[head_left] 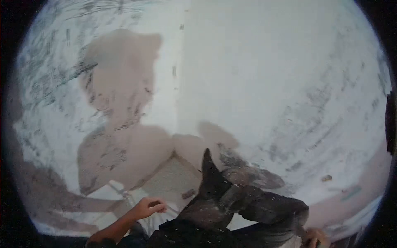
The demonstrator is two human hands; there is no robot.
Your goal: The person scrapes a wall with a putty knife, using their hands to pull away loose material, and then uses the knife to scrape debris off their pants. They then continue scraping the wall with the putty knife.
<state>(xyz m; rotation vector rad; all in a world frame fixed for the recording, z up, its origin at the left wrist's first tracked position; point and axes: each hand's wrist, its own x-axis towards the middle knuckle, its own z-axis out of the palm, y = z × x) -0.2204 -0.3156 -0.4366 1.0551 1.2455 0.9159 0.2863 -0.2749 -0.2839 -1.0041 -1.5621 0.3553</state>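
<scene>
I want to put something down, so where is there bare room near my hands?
The grey patch looks bare between the corner's point above it, the small dark block and your left hand. It's crowded at lower middle, where your dark trousers fill the view, and by your left hand, where pale strips cross.

From my remote station, I read the bare left hand [150,207] as loosely curled, its fingers directed rightward; the bare left forearm [120,228] angles up from lower left. My bare right hand [315,238] sits low at right, finger detail unclear.
</scene>
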